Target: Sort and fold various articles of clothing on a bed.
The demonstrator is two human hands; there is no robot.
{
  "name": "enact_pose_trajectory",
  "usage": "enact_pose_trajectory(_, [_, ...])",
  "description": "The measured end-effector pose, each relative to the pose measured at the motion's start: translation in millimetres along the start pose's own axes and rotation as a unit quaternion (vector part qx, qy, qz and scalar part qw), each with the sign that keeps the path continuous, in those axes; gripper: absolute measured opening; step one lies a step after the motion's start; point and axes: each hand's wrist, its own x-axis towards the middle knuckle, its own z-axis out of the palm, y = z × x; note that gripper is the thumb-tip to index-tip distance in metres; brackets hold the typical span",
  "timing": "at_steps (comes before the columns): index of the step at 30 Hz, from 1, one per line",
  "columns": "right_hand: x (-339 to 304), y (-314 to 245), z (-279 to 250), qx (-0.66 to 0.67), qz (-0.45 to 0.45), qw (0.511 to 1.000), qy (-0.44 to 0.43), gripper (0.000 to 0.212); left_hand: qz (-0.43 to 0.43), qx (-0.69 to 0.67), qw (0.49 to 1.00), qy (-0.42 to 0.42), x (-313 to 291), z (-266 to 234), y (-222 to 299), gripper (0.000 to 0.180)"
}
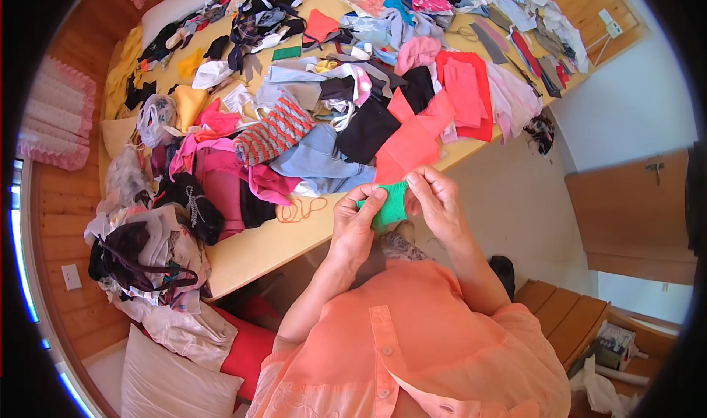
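Green cloth pinched between left hand and right hand, just off the table edge.

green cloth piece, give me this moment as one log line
left hand: pinching green cloth piece | right hand: pinching it | wooden table: heaped fabric scraps

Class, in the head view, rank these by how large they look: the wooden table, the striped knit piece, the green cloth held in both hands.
1. wooden table
2. striped knit piece
3. green cloth, though it sits nearer the camera and the hands partly cover it.
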Motion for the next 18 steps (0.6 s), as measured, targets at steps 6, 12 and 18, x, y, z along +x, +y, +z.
enact_pose_trajectory(6, [-0.8, 3.2, -1.8, -0.034, -0.019, 0.999, 0.036, 0.023, -0.006, -0.017, 1.000, 0.007, 1.6, 1.7, -4.0, 0.006])
enact_pose_trajectory(12, [-3.7, 5.8, 2.6, -0.014, -0.040, 0.998, 0.054, 0.021, -0.015, -0.030, 0.999, -0.013, -0.4, 0.4, -3.4, 0.008])
enact_pose_trajectory(18, [-7.2, 11.9, 9.9, -0.049, -0.046, 0.996, 0.054, 0.014, -0.021, 0.063, 0.997, -0.039, -3.6, -2.7, -4.4, 0.011])
